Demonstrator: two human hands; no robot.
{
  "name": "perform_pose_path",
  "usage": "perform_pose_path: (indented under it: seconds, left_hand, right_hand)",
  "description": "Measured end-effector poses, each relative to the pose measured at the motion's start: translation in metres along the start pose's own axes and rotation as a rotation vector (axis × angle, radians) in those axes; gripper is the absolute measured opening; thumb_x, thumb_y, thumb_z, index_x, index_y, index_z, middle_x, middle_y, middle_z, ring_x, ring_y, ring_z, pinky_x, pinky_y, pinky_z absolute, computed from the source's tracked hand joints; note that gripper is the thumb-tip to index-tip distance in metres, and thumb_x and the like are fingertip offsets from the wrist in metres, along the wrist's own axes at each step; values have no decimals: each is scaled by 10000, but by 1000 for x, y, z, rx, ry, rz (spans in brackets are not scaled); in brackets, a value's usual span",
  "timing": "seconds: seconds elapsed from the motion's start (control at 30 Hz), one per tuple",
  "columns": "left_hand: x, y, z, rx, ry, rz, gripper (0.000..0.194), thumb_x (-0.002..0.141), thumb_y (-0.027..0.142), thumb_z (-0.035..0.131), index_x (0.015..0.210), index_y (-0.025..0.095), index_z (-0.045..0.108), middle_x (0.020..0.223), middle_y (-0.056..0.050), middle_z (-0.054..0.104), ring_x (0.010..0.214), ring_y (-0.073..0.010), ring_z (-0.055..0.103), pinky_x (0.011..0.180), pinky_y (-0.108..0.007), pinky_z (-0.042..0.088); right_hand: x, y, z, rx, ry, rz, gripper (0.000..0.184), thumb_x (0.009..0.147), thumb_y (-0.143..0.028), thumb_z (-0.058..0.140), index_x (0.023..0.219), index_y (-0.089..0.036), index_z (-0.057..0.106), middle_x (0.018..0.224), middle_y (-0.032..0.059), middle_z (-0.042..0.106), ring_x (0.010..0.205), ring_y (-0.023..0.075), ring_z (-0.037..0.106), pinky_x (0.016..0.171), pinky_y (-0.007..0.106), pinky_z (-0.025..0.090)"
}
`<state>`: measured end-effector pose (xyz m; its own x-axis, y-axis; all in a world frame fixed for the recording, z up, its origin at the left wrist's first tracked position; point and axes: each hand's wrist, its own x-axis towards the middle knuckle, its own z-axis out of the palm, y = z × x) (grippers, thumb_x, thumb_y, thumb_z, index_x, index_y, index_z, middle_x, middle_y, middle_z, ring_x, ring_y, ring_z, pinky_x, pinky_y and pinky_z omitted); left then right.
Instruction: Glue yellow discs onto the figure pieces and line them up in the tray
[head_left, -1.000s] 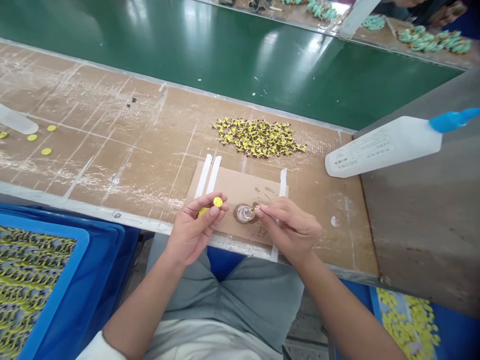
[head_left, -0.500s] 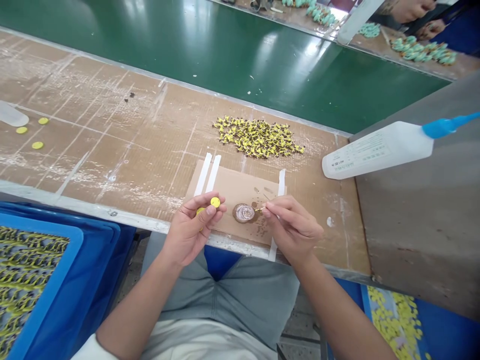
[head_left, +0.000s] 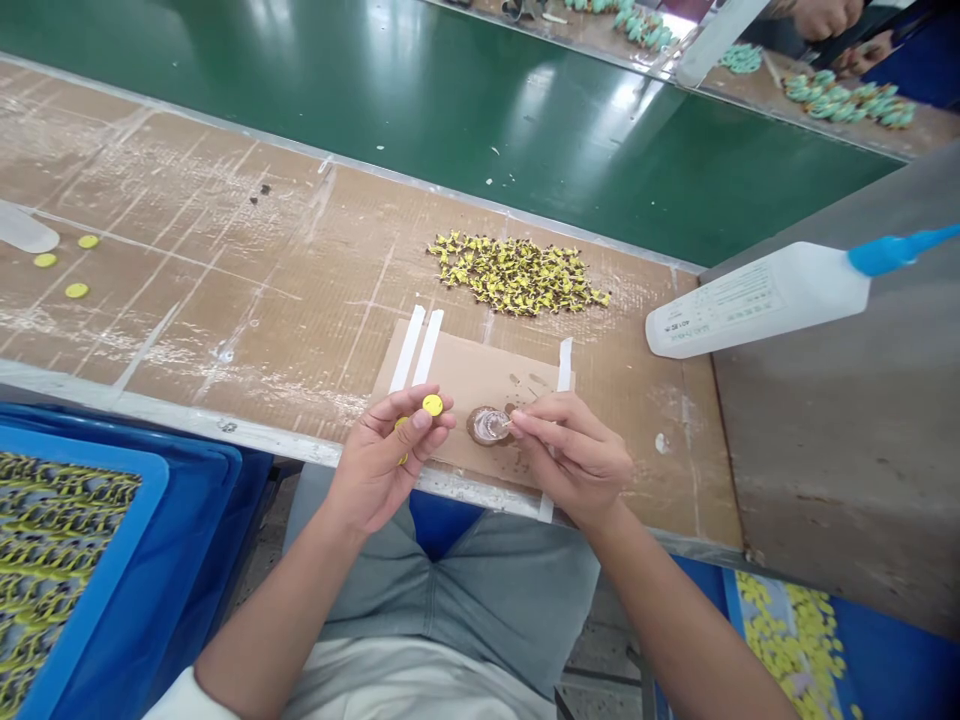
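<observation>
My left hand [head_left: 382, 460] is closed on several small yellow discs, one yellow disc [head_left: 433, 405] pinched up at the fingertips and others partly hidden in the fingers. My right hand [head_left: 577, 455] pinches a tiny piece, mostly covered by the fingertips; a moment earlier it showed yellow. Those fingertips are at the right edge of a small round puddle of clear glue [head_left: 489, 426] with a brown rim. Beneath both hands lies a cardboard sheet [head_left: 469, 365], taped down with white strips. Beyond it is a pile of small yellow-and-black pieces [head_left: 517, 275].
A white glue bottle [head_left: 757, 300] with a blue nozzle leans at the right by a grey panel [head_left: 840, 420]. Loose yellow discs [head_left: 76, 291] lie far left. Blue trays [head_left: 150, 500] stand lower left; a bin of yellow discs [head_left: 810, 630] is lower right. Across the green belt, another person's hands [head_left: 829, 18] show.
My right hand has moved slightly left, bringing its fingertips to the glue's edge. My left hand has stayed almost still, holding the discs.
</observation>
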<state>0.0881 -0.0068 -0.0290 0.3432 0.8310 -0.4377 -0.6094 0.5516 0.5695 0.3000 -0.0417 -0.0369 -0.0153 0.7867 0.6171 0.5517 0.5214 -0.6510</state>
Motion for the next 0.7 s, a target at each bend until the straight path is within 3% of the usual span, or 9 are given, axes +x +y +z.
perform_pose_path:
  seconds: [0.4,0.53,0.7]
  left_hand:
    - [-1,1,0,-18,-14,-9,210,779,148,768,988,167,770,964,-56,782,833,-103,737,779,-100,561]
    - [-3,0,0,-17,-35,8,222,783,144,765,1002,186,767,963,-44,783,819,-98,737,755,-101,568]
    - [-11,-8,8,-38,-68,-18,187,799,208,763,985,190,772,908,-39,787,784,-93,735,730,-108,578]
  right_hand:
    - [0,-1,-1,49,30,33,432,750,-34,713,1067,-327,734,856,35,726,739,187,668,669,367,565]
    - [1,-9,-4,160,154,193,311,762,-64,723,953,-308,750,820,23,732,745,187,680,679,361,578]
    - [6,-39,5,358,415,433,200,787,-96,729,905,-257,743,875,11,746,817,162,710,785,336,599]
